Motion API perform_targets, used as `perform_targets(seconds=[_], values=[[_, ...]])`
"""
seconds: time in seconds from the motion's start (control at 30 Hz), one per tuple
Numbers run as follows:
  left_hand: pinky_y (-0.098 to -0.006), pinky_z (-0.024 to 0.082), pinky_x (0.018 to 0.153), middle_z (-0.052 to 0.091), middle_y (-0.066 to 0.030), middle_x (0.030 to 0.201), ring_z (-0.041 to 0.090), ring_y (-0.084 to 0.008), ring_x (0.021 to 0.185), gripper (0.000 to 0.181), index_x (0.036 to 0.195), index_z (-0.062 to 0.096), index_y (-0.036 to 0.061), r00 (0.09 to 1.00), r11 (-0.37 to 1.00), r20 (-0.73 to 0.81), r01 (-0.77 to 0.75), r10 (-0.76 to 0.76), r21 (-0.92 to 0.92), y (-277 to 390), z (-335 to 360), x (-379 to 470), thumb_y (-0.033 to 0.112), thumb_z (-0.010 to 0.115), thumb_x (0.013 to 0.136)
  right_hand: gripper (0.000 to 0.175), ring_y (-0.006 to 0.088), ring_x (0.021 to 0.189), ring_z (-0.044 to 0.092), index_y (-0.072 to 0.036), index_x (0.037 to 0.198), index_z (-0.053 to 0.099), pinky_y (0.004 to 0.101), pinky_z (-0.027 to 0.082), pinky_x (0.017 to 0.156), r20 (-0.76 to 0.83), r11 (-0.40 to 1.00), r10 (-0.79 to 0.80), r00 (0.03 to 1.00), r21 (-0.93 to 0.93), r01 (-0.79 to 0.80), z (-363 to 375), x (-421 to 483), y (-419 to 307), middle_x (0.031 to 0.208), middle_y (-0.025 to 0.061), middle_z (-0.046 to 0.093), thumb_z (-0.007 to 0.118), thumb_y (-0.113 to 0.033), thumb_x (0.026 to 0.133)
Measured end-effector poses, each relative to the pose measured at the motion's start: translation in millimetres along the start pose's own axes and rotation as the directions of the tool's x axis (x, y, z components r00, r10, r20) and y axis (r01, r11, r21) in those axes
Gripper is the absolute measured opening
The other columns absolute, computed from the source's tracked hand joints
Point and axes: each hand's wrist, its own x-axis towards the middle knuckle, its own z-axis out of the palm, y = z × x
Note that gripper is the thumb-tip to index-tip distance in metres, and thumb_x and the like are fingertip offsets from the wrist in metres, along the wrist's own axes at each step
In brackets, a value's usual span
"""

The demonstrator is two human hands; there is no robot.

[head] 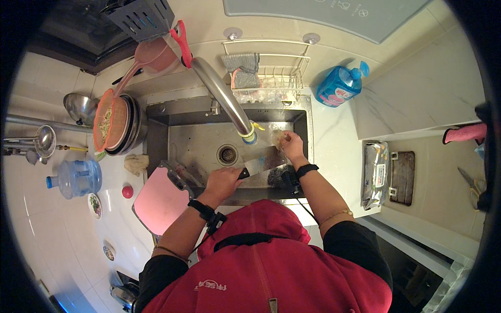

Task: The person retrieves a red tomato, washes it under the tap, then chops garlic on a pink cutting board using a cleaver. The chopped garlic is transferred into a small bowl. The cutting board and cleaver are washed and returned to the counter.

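My left hand (pixel 224 182) grips the black handle of a kitchen cleaver (pixel 263 162), holding it over the steel sink (pixel 191 137). The broad blade points right, toward my right hand (pixel 292 145). The fingers of that hand are bunched around a pale, translucent pad or cloth (pixel 280 139) just past the blade's tip; what it is exactly is hard to make out. Above the blade ends the steel faucet spout (pixel 223 96). A dark mesh scourer (pixel 278 176) lies in the sink below my right wrist. Left of my left hand, a pink cutting board (pixel 162 201) leans across the sink's front corner.
A wire rack (pixel 280 74) holds grey scrubbing cloths (pixel 246 74) behind the sink. Blue dish soap (pixel 339 87) stands at right. On the left are stacked bowls with an orange colander (pixel 105 121), a beige rag (pixel 136 164), a red ball-like item (pixel 127 191) and a water jug (pixel 80 178).
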Motion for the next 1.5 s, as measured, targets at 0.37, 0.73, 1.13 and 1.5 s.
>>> perform_targets(seconds=[0.37, 0.73, 1.13, 1.5], values=[[-0.0439, 0.051, 0.076, 0.067, -0.0110, 0.097, 0.064, -0.0320, 0.089, 0.034, 0.112, 0.061, 0.0114, 0.998, 0.995, 0.001, 0.069, -0.069, -0.074, -13, -12, -2, 0.030, 0.066, 0.083, 0.026, 0.0306, 0.086, 0.063, -0.003, 0.100, 0.067, 0.0371, 0.050, 0.078, -0.158, 0.980, -0.197, 0.968, -0.010, 0.198, -40, 11, -101, 0.093, 0.0179, 0.063, 0.072, -0.010, 0.076], [-0.0424, 0.052, 0.076, 0.069, -0.0105, 0.095, 0.065, -0.0308, 0.088, 0.034, 0.113, 0.065, 0.0181, 0.953, 0.945, 0.060, 0.303, -0.298, -0.119, -14, -9, -15, 0.035, 0.066, 0.083, 0.034, 0.0321, 0.098, 0.057, -0.004, 0.107, 0.064, 0.0373, 0.047, 0.085, -0.441, 0.888, -0.417, 0.795, -0.011, 0.460, -82, 111, -200, 0.105, 0.0182, 0.058, 0.073, -0.008, 0.075], [-0.0441, 0.052, 0.072, 0.068, -0.0118, 0.092, 0.065, -0.0320, 0.085, 0.033, 0.109, 0.063, 0.0122, 0.967, 0.963, -0.107, 0.210, -0.230, -0.171, -3, 2, -16, 0.030, 0.064, 0.081, 0.041, 0.0235, 0.105, 0.058, -0.001, 0.121, 0.056, 0.0343, 0.046, 0.093, -0.233, 0.965, -0.118, 0.965, 0.202, 0.167, -46, 20, -69, 0.115, 0.0137, 0.061, 0.068, -0.007, 0.082], [-0.0426, 0.050, 0.080, 0.065, -0.0201, 0.107, 0.064, -0.0351, 0.095, 0.043, 0.123, 0.059, 0.0082, 0.946, 0.859, 0.068, 0.316, -0.317, -0.403, 34, 18, 17, 0.027, 0.062, 0.084, 0.032, 0.0232, 0.091, 0.060, -0.003, 0.111, 0.056, 0.0327, 0.047, 0.076, 0.675, 0.311, 0.452, 0.583, 0.493, -0.813, 37, -97, -58, 0.096, 0.0112, 0.062, 0.055, -0.031, 0.095]])
